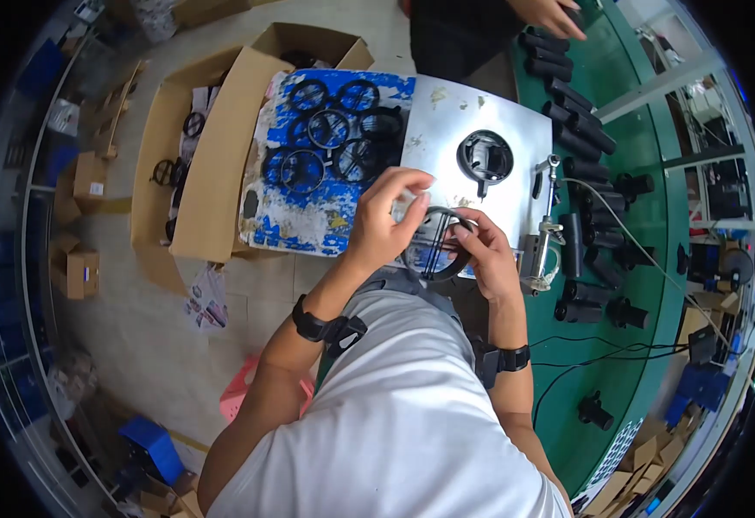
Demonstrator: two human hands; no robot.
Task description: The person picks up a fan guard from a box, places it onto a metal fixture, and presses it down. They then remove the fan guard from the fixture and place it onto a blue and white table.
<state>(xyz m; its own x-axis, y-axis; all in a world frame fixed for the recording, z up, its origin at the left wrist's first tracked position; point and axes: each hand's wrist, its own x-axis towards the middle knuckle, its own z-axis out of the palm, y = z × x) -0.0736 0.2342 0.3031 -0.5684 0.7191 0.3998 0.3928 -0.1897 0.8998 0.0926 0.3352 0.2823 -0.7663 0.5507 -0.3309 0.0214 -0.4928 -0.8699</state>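
Observation:
A round black plastic ring with thin bars across it (pixel 434 273) is tilted in front of my body, over the near edge of the work surface. My right hand (pixel 491 259) grips its right rim between thumb and fingers. At its upper left, my left hand (pixel 382 220) has the thumb close to the rim and a gap between thumb and index finger; its other fingers are partly hidden. Beyond the hands, a black round part with a short handle (pixel 485 157) sits on the silver metal plate (pixel 442 108). Several similar black rings (pixel 327 129) lie on the worn blue board (pixel 334 211).
An open cardboard box (pixel 213 164) with black rings stands left of the board. A metal clamp-like fixture (pixel 543 246) is at the plate's right edge. Several black cylinders (pixel 572 246) lie on the green bench (pixel 559 380). Another person's hand (pixel 550 13) shows at the top.

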